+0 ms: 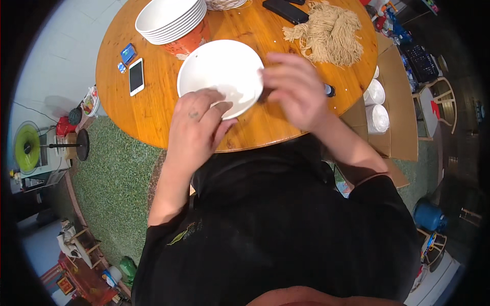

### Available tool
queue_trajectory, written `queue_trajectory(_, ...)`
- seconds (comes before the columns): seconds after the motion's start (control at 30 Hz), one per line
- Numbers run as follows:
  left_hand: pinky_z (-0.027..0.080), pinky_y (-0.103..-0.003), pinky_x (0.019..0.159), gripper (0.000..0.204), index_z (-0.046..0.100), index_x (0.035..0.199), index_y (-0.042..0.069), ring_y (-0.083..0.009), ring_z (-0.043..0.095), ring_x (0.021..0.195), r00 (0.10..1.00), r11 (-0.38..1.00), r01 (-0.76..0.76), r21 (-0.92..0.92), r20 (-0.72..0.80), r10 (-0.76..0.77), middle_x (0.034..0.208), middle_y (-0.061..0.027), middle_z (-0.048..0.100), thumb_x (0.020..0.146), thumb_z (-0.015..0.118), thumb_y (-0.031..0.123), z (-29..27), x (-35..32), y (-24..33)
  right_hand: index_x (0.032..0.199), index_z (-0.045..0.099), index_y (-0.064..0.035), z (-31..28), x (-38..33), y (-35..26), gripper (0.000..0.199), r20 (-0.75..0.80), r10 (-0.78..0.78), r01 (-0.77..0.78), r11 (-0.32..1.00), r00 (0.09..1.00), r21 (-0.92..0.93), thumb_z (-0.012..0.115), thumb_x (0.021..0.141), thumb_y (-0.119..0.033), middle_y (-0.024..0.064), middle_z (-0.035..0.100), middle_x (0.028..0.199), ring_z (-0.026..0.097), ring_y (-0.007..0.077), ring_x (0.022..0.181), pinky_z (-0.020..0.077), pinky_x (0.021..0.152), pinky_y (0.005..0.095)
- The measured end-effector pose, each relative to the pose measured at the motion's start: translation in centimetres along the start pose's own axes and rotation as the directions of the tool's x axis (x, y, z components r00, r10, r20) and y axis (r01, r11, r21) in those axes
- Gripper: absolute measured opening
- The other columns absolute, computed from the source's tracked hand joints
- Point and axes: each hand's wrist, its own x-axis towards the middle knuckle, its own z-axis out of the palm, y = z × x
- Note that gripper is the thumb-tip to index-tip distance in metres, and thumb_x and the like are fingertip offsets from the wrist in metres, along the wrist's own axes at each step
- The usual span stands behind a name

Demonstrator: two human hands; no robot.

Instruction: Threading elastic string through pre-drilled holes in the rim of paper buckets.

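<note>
A white bowl (214,66) is in front of me at the table's near side, its hollow facing up toward me. My left hand (196,120) grips its near rim, fingers over the inside and thumb outside. At the bowl's right edge is my right hand (298,92), fingers stretched out and a little apart, slightly blurred. Its fingertips come close to the rim; whether they touch it I cannot tell. Just behind, a stack of white bowls (171,20) rests on an orange-red base (191,41).
The round wooden table (138,115) holds a phone (136,76), a small blue packet (128,53), a bundle of beige string (332,35) and a black object (286,11). At right stands an open cardboard box (398,102) with wrapped white stacks (377,120). A green fan (28,147) stands left.
</note>
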Motion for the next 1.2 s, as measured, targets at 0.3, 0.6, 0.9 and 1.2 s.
queue_trajectory(0.3, 0.050, -0.041, 0.087, 0.020, 0.076, 0.098, 0.007, -0.0276, 0.070, 0.085, 0.998, 0.998, 0.041, 0.038, 0.045, -0.042, 0.088, -0.0061, 0.073, 0.084, 0.087, 0.016, -0.4, -0.2, -0.9, 0.108, 0.077, -0.0073, -7.1, -2.2, 16.9, 0.016, 0.404, 0.286, -0.054, 0.866, 0.869, -0.497, 0.075, 0.092, -0.010, 0.0119, 0.073, 0.106, 0.070, 0.0336, 0.099, 0.0574, 0.089, 0.0435)
queue_trajectory(0.6, 0.050, -0.043, 0.094, 0.020, 0.075, 0.099, 0.006, -0.0288, 0.070, 0.091, 0.995, 0.994, 0.086, 0.075, 0.046, -0.089, 0.091, -0.0070, 0.073, 0.084, 0.086, 0.012, -0.2, -0.1, -0.3, 0.107, 0.079, -0.0063, -6.2, -2.1, 16.9, 0.017, 0.394, 0.320, -0.132, 0.891, 0.862, -0.435, 0.076, 0.095, -0.018, 0.0124, 0.073, 0.097, 0.069, 0.0330, 0.104, 0.0572, 0.091, 0.0415)
queue_trajectory(0.9, 0.050, -0.042, 0.095, 0.020, 0.075, 0.101, 0.006, -0.0294, 0.070, 0.094, 0.997, 0.995, 0.074, 0.066, 0.014, -0.075, 0.095, -0.0077, 0.073, 0.084, 0.085, 0.012, 0.2, -0.4, -0.6, 0.103, 0.077, -0.0063, -6.6, -2.2, 13.0, 0.015, 0.430, 0.348, -0.041, 0.814, 0.833, -0.579, 0.077, 0.094, -0.018, 0.0087, 0.071, 0.103, 0.069, 0.0315, 0.104, 0.0576, 0.089, 0.0409)
queue_trajectory(1.2, 0.049, -0.042, 0.097, 0.020, 0.075, 0.101, 0.007, -0.0296, 0.070, 0.096, 0.996, 0.994, 0.083, 0.078, 0.014, -0.084, 0.096, -0.0078, 0.073, 0.084, 0.085, 0.011, 0.3, -0.6, -0.6, 0.098, 0.074, -0.0046, -5.6, -2.1, 16.3, 0.011, 0.455, 0.334, -0.010, 0.814, 0.825, -0.580, 0.073, 0.094, -0.015, 0.0124, 0.069, 0.099, 0.067, 0.0358, 0.102, 0.0557, 0.090, 0.0468)
